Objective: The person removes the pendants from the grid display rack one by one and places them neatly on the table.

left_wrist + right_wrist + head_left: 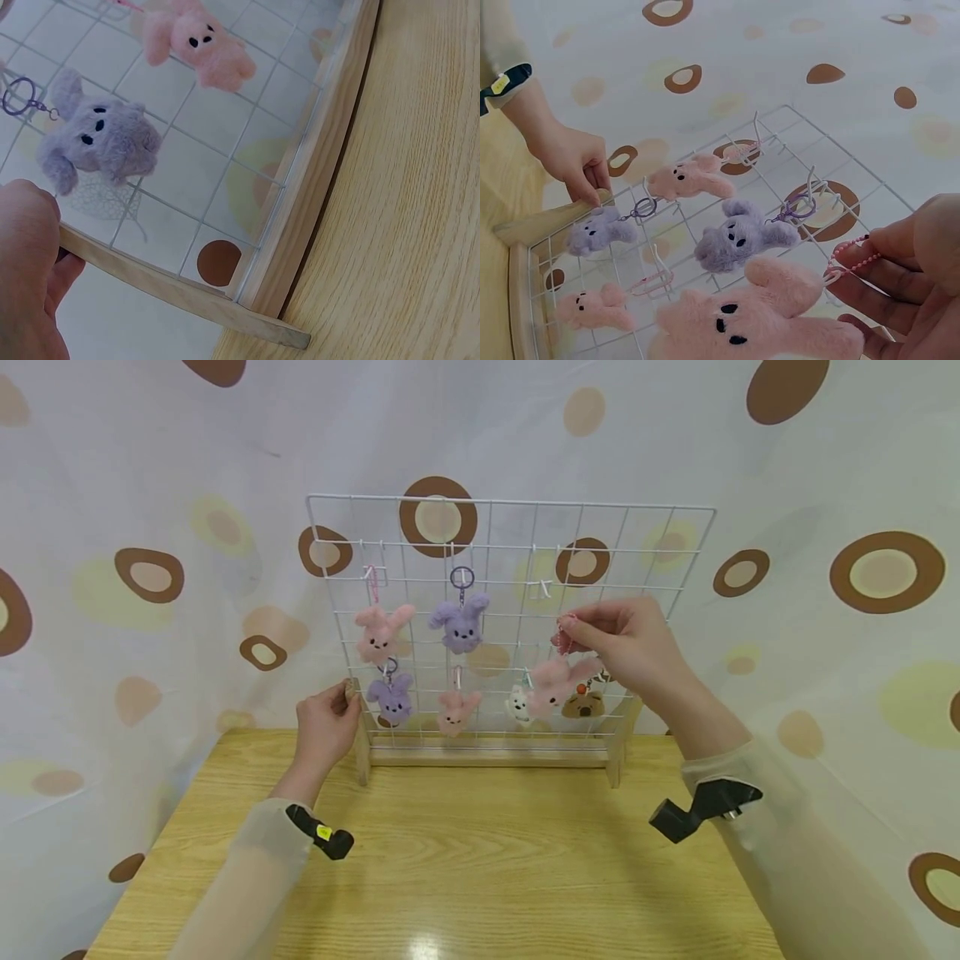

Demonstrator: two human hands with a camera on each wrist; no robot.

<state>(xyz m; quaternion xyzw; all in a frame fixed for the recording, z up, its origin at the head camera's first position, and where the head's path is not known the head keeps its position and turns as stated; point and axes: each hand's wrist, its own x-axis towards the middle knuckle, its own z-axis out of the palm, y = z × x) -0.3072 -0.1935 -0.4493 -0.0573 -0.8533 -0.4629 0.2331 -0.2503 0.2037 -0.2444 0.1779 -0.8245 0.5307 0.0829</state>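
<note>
My right hand (626, 639) pinches the pink bead chain (853, 255) of a pink plush bunny keychain (553, 685), which dangles below the fingers in front of the white wire grid rack (517, 627). An unoccupied white hook (542, 588) sticks out of the grid just up and left of that hand. My left hand (327, 722) grips the top of the rack's left wooden leg (172, 289) between thumb and fingers. Behind the held bunny, a white plush keychain (517, 705) and a brown bear keychain (583, 705) are partly hidden.
On the grid's left half hang a pink bunny (381, 633) and a purple bunny (461, 625) above, with another purple bunny (390, 699) and a small pink bunny (456, 712) below. The rack stands at the back of a wooden table (450, 852), before a patterned curtain (840, 710).
</note>
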